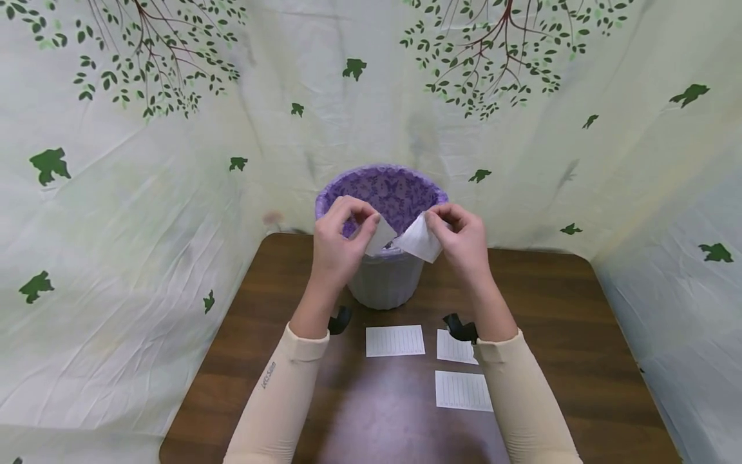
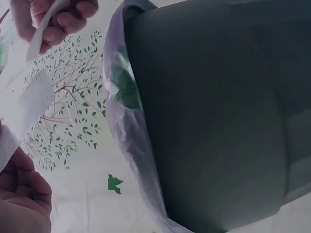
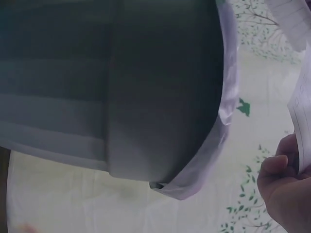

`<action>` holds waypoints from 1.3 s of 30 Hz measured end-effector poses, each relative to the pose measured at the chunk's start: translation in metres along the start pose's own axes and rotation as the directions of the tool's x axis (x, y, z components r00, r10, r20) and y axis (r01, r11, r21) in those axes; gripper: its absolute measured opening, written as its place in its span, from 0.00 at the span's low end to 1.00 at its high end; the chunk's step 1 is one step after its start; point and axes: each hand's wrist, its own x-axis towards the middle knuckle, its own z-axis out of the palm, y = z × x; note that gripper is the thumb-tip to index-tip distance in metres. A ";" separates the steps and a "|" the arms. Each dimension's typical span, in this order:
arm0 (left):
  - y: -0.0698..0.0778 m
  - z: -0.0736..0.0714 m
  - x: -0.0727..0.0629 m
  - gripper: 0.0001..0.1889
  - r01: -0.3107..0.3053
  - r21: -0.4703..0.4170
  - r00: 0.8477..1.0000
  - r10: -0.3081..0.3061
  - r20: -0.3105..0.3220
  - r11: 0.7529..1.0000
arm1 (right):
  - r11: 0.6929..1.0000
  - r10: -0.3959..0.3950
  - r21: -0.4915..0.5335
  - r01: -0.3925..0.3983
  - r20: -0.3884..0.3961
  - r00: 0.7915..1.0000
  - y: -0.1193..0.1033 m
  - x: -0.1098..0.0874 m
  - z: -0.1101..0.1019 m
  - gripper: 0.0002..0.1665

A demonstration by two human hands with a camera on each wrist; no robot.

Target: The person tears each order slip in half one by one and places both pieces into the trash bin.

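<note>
My left hand pinches a piece of white paper between thumb and fingers, above the near rim of a grey bin. Across from it, my right hand pinches another white paper piece. The two pieces come close at their inner corners in the head view; a gap parts them in the left wrist view. Printed lines show on the right hand's paper in the right wrist view. A purple patterned liner bag covers the bin's inside and folds over its rim. The bin's bottom is hidden.
The bin stands at the back of a brown wooden table. Nearer lie a lined white card, a second card partly behind the right wrist, and a third card beside the right sleeve. A leaf-printed cloth hangs behind.
</note>
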 end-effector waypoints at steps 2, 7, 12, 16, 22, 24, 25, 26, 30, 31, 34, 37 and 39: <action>-0.003 0.001 0.006 0.05 0.047 -0.018 0.999 -0.047 -0.026 0.999 | 1.000 0.023 -0.008 -0.023 -0.006 1.000 0.000 0.008 0.002 0.10; -0.013 0.001 0.016 0.07 0.136 -0.045 0.987 -0.140 -0.082 0.990 | 0.998 0.067 -0.021 -0.067 -0.026 0.997 0.005 0.026 0.008 0.10; -0.024 0.000 0.022 0.08 0.218 -0.017 0.969 -0.218 -0.113 0.976 | 0.998 0.054 -0.019 -0.055 -0.057 0.997 0.008 0.040 0.017 0.10; -0.032 0.001 0.024 0.07 0.261 0.045 0.959 -0.253 -0.130 0.964 | 0.998 0.013 -0.060 -0.017 -0.079 0.997 0.013 0.050 0.024 0.12; -0.046 0.004 0.021 0.06 0.273 0.158 0.959 -0.256 -0.119 0.949 | 0.984 -0.081 -0.160 0.072 -0.052 0.995 0.023 0.055 0.033 0.12; -0.049 0.004 0.018 0.06 0.288 0.189 0.956 -0.271 -0.111 0.939 | 0.980 -0.095 -0.177 0.087 -0.039 0.995 0.025 0.053 0.035 0.11; -0.050 0.005 0.017 0.06 0.297 0.206 0.954 -0.280 -0.105 0.932 | 0.980 -0.097 -0.181 0.089 -0.033 0.995 0.026 0.053 0.036 0.11; -0.051 0.006 0.015 0.06 0.305 0.218 0.952 -0.290 -0.102 0.927 | 0.979 -0.094 -0.184 0.087 -0.029 0.995 0.027 0.052 0.036 0.11; -0.054 0.007 0.011 0.05 0.306 0.253 0.952 -0.295 -0.082 0.918 | 0.974 -0.089 -0.209 0.085 -0.011 0.996 0.030 0.050 0.037 0.09; -0.055 0.008 0.010 0.05 0.302 0.260 0.953 -0.292 -0.077 0.917 | 0.972 -0.091 -0.219 0.088 -0.007 0.996 0.030 0.049 0.037 0.09; -0.056 0.009 0.009 0.05 0.289 0.272 0.957 -0.283 -0.062 0.918 | 0.963 -0.104 -0.248 0.103 0.007 0.995 0.032 0.049 0.037 0.09; -0.057 0.009 0.007 0.05 0.289 0.279 0.957 -0.286 -0.050 0.916 | 0.959 -0.110 -0.262 0.111 0.020 0.994 0.034 0.048 0.036 0.09; -0.056 0.009 0.006 0.05 0.294 0.276 0.955 -0.294 -0.044 0.915 | 0.959 -0.107 -0.262 0.110 0.026 0.994 0.034 0.047 0.036 0.09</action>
